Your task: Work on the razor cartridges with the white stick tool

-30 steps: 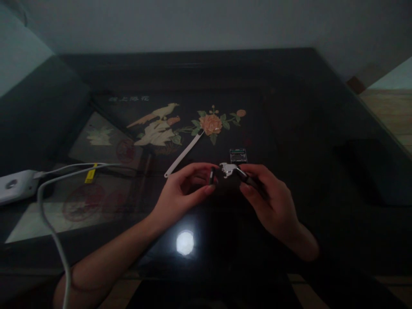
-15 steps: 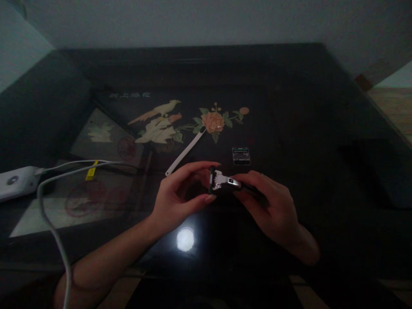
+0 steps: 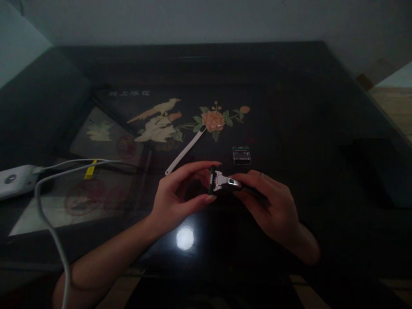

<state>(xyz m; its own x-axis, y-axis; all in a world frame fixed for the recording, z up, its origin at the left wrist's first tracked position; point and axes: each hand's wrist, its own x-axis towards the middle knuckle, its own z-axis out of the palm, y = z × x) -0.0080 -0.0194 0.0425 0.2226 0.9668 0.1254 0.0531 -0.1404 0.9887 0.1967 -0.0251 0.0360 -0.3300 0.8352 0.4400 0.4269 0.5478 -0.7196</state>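
A razor [image 3: 232, 182] with a silver neck and dark handle is held above the dark table, its head turned toward the left. My right hand [image 3: 273, 204] is closed around the handle, which its fingers partly hide. At the other end, my left hand [image 3: 178, 195] grips the razor head [image 3: 212, 180] by its two ends, between thumb and forefinger. Just beyond my hands lies a small clear case [image 3: 241, 155] with a dark green strip inside. To its left, a thin pale strip [image 3: 185, 151] with a hole in one end rests slantwise on the tabletop.
At the left edge sits a white device [image 3: 16, 182] with a white cable [image 3: 51, 223] that loops over my left forearm. The cable bears a yellow tag [image 3: 91, 170]. The glossy table [image 3: 289, 107] has a bird-and-flower picture. A dark flat object [image 3: 383, 171] lies at right.
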